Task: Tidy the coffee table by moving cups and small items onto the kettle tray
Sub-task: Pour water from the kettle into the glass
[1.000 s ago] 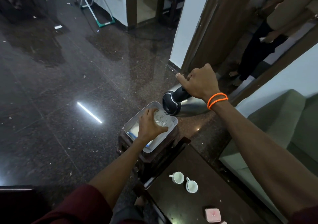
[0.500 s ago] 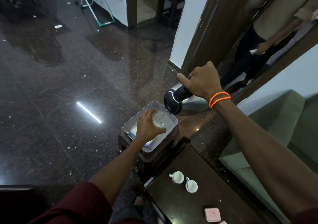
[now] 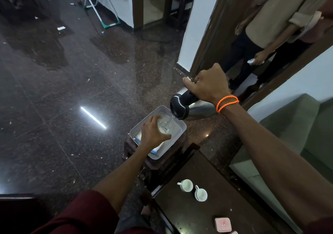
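2 hands work at frame center: the right hand wraps its grip round the tilted kettle, water falling into a glass the left hand holds over the tray. 2 white cups and a pink box sit lower right on the surface.

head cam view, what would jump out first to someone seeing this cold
The right hand grips a tilted steel kettle by its black handle, and water runs from its spout into a clear glass that the left hand holds over the white tray. Nearer the camera, two white cups stand side by side on the dark coffee table, and a bright light streak reflects off the floor at left.
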